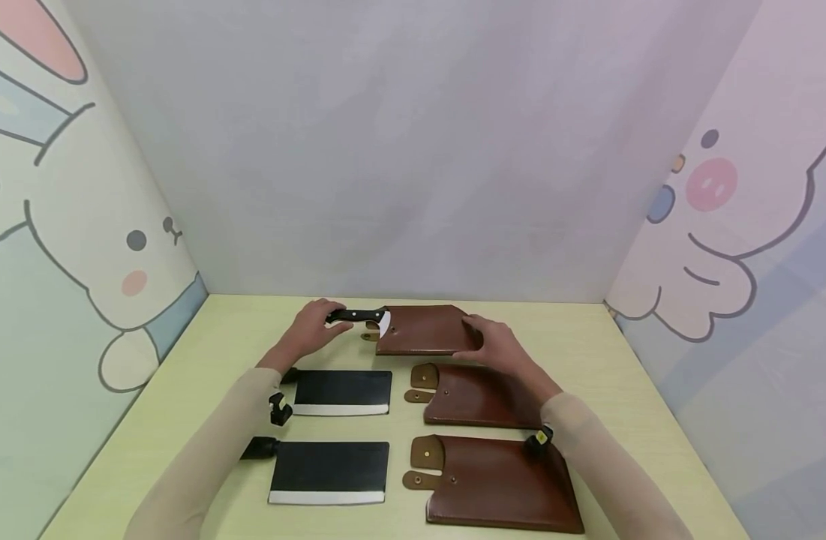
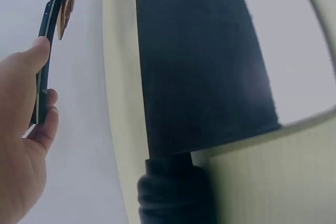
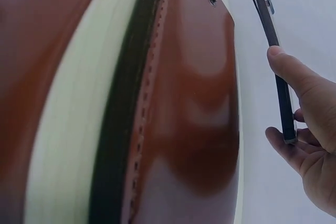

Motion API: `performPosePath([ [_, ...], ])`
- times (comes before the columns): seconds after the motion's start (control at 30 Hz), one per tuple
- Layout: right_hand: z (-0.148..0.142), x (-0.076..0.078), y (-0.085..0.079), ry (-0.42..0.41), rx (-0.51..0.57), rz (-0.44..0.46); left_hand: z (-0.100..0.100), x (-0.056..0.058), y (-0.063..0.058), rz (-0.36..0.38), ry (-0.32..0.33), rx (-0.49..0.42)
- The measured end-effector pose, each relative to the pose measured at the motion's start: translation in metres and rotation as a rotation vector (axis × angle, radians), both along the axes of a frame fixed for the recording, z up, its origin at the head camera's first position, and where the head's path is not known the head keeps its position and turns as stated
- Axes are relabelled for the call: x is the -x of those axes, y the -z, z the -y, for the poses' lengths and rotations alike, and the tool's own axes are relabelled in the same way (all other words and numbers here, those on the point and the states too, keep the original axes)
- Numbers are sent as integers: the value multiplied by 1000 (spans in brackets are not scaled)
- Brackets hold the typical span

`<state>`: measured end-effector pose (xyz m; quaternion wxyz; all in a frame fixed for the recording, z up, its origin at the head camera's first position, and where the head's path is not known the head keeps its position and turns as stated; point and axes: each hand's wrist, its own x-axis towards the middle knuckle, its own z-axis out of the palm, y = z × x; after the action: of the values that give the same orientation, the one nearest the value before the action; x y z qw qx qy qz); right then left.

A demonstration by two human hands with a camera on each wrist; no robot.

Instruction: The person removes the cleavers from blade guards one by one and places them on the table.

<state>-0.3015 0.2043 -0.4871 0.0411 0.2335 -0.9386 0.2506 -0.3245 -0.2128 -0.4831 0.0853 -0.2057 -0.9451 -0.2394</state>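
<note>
My left hand [image 1: 313,330] grips the black riveted handle [image 1: 358,315] of a cleaver at the back of the table. The cleaver's blade sits inside a brown leather sheath [image 1: 422,330], with only a pale strip of blade [image 1: 385,324] showing at the sheath's mouth. At the far end, my right hand [image 1: 497,343] holds the sheath between thumb and fingers. In the right wrist view the sheath appears edge-on, and my thumb [image 3: 286,64] lies along one face. Small strap tabs [image 1: 370,337] hang beside the mouth, below the handle.
Two more cleavers with dark blades, a rear one [image 1: 343,390] and a front one [image 1: 330,471], lie on the left of the table. Two brown sheaths, a middle one [image 1: 476,394] and a front one [image 1: 500,484], lie flat on the right. A grey wall [image 1: 413,187] stands behind.
</note>
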Motion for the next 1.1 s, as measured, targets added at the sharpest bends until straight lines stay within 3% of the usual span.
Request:
performPosePath([
  [0.23, 0, -4, 1, 0, 3, 8, 3, -6, 0, -27, 18, -21],
  [0.5, 1, -8, 2, -5, 20, -16, 4, -10, 0, -2, 12, -29],
  [1.1, 7, -11, 0, -4, 20, -13, 11, -9, 1, -125, 27, -32],
])
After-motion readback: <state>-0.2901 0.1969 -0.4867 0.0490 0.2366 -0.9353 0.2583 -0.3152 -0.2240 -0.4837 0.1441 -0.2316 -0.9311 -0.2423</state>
